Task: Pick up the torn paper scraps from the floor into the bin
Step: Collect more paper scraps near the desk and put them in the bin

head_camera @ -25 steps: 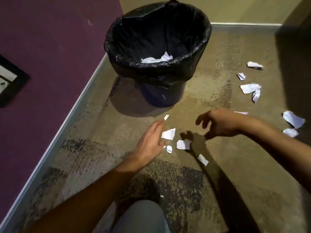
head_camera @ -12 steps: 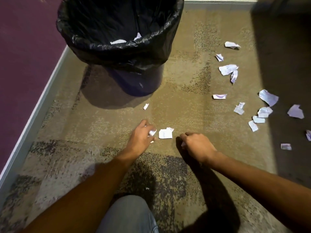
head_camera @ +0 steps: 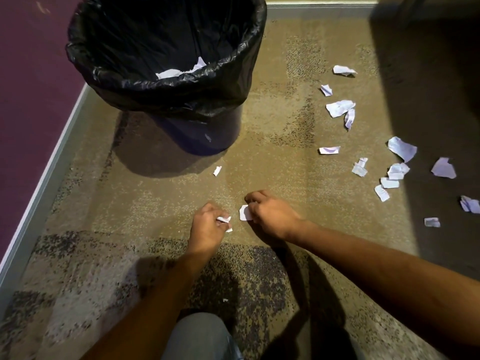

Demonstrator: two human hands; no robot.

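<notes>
Both hands low over the carpet, in front of the bin. Left hand curled, fingers pinching a small crumpled scrap; another bit of white shows just below its fingers, can't tell if held or lying on the carpet. Right hand curled, fingertips pinching a flat white scrap at its right edge; the scrap sits between the two hands, close to the carpet, can't tell if lifted.

One tiny scrap lies alone on the carpet between hands and bin. Bin stands upper left near the purple wall, black liner folded over the rim, a few white scraps inside.

Many loose scraps well to the right: one far piece, a small one below it, a larger pair, a flat strip, then a cluster at the shadow edge, with more in the shadow, down to one lower right. Tiny white fleck on the dark carpet patch near the knee.
</notes>
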